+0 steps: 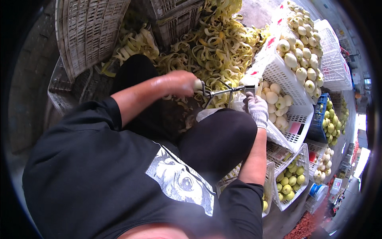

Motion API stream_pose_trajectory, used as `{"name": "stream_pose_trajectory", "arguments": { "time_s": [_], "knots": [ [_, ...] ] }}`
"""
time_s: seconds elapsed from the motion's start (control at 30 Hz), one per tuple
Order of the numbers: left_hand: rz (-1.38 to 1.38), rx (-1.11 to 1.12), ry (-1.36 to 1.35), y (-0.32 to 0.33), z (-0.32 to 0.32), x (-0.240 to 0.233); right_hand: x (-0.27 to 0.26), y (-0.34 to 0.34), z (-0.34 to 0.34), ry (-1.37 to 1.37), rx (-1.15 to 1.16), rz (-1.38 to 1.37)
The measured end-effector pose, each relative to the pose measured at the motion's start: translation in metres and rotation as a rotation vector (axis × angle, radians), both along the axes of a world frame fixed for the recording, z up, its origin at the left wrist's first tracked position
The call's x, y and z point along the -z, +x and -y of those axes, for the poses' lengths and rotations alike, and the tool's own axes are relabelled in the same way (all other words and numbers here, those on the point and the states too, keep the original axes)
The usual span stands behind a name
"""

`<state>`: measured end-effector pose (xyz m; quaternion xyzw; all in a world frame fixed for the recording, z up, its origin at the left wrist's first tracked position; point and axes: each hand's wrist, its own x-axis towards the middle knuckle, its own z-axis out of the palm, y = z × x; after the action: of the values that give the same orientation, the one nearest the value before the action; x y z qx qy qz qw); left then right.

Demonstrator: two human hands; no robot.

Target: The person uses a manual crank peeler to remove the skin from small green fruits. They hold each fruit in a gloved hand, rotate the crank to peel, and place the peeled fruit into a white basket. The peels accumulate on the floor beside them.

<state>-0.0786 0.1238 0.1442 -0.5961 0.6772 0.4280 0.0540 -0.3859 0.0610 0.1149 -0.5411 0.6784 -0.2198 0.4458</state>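
Observation:
My bare left hand (pixel 182 83), blurred, is closed around the pale handle (pixel 197 85) of a metal hand crank. The crank's shaft (pixel 222 92) runs right on thin metal legs, above a heap of peel. At its far end, my right hand (pixel 256 106), in a whitish knit glove, has its fingers curled and its thumb against a small dark metal piece (pixel 250 88). Just beyond that piece is a pale rounded thing (pixel 250 80), perhaps a peeled fruit. Several peeled pale fruits (pixel 272 98), likely pears, lie in a white plastic crate (pixel 294 89) beside the glove.
Curled peel strips (pixel 220 50) cover the floor ahead. Dirty slatted crates (pixel 89 33) stand at left. More peeled fruit (pixel 301 53) fills a crate at upper right. Unpeeled green pears lie in a white crate (pixel 306 173) and a blue crate (pixel 318 118). My knee (pixel 223 137) is below the crank.

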Motion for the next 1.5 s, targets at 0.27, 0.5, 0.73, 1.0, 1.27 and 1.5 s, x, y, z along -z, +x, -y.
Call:
{"name": "stream_pose_trajectory", "arguments": {
  "time_s": [0.27,0.5,0.73,1.0,1.27,1.5],
  "knots": [
    [0.136,-0.055,-0.099,-0.002,-0.004,0.109,0.004,-0.030,-0.010,-0.142,-0.317,-0.428],
    [-0.193,0.443,0.421,-0.032,-0.011,0.001,-0.001,-0.076,-0.112,-0.129,0.361,0.214],
    [-0.162,0.039,-0.405,-0.087,0.084,0.028,0.005,-0.149,-0.279,-0.228,1.110,0.340],
    [0.016,0.215,-0.695,-0.158,0.120,0.070,-0.035,-0.206,-0.420,-0.507,1.546,0.430],
    [0.049,0.289,-0.717,-0.178,0.160,0.065,0.027,-0.226,-0.442,-0.190,1.436,0.351],
    [-0.042,0.185,-0.743,-0.189,0.155,0.066,0.095,-0.266,-0.436,0.317,1.202,0.052]
  ]
}}
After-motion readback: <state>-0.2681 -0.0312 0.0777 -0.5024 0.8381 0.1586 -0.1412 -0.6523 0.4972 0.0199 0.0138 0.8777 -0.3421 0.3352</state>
